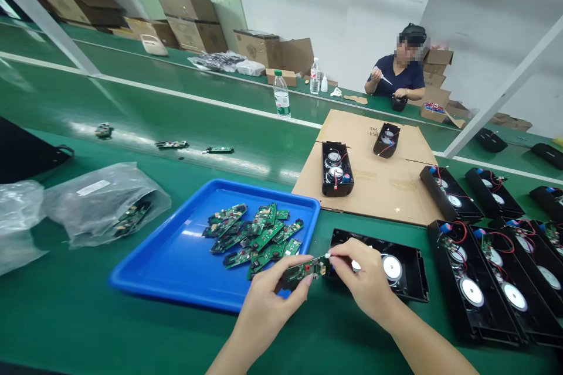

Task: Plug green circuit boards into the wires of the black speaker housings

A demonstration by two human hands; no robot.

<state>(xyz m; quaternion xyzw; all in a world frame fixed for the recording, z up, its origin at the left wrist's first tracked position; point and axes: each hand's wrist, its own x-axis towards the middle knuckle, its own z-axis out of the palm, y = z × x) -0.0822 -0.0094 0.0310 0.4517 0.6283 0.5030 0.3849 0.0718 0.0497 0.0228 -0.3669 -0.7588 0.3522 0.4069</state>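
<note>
My left hand [275, 293] pinches a green circuit board [301, 272] between thumb and fingers, just off the right front corner of a blue tray [176, 293]. At the board's right end, my right hand [363, 278] closes its fingertips on a small white connector [327, 256]. Whether the connector is seated in the board I cannot tell. Behind my right hand lies an open black speaker housing [411, 275], its round white speakers partly hidden by the hand. Several more circuit boards [259, 237] are heaped in the tray.
Several black speaker housings [472, 293] with red wires stand in rows at right. Two more rest on a cardboard sheet [365, 187]. A plastic bag [101, 199] with boards lies at left. Past a water bottle [281, 96], a person [396, 73] works at the far bench.
</note>
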